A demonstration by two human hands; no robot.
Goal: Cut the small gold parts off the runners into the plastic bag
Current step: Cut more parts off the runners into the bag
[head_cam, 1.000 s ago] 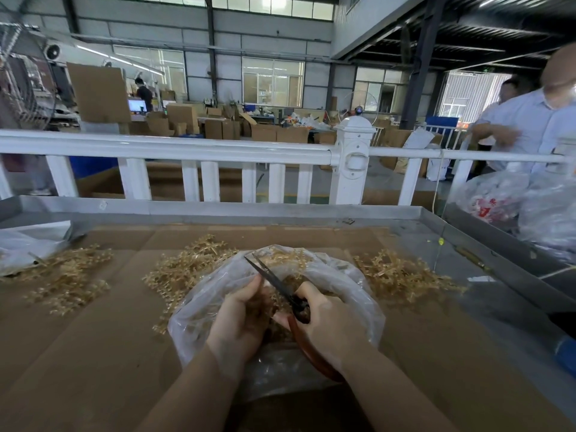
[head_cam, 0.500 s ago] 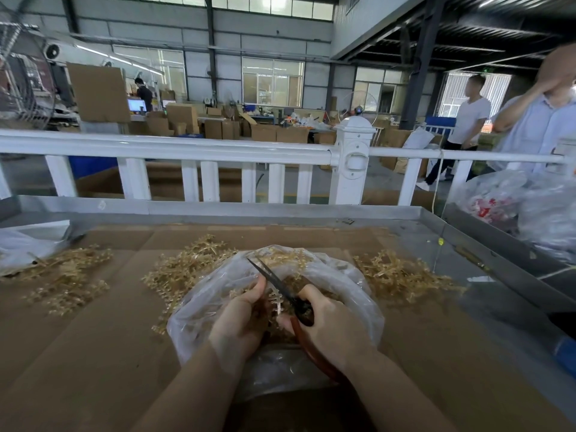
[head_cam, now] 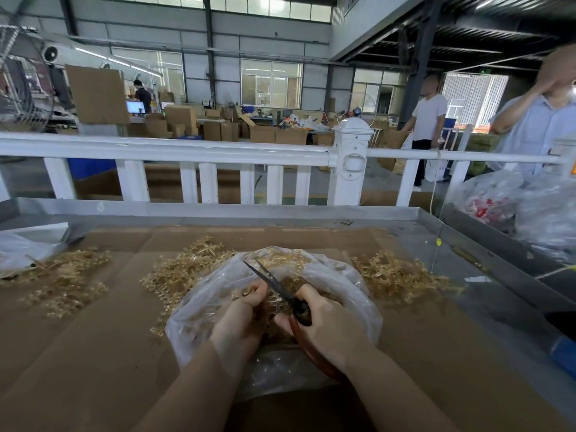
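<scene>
A clear plastic bag lies open on the cardboard in front of me, with small gold parts inside. Over its mouth my left hand pinches a gold runner, mostly hidden by my fingers. My right hand grips scissors with dark blades and reddish-brown handles. The blades point up and left, slightly parted, right beside my left fingertips. Heaps of gold runners lie behind the bag, to its right and at the far left.
The work surface is a cardboard-lined metal tray with raised walls. A white plastic bag lies at the left edge. Filled plastic bags sit on the right. A white railing runs behind. Two people stand at the right.
My hands have stayed over the bag. The scissor blades have shifted slightly against the runner. A person in a white shirt has walked into view behind the railing.
</scene>
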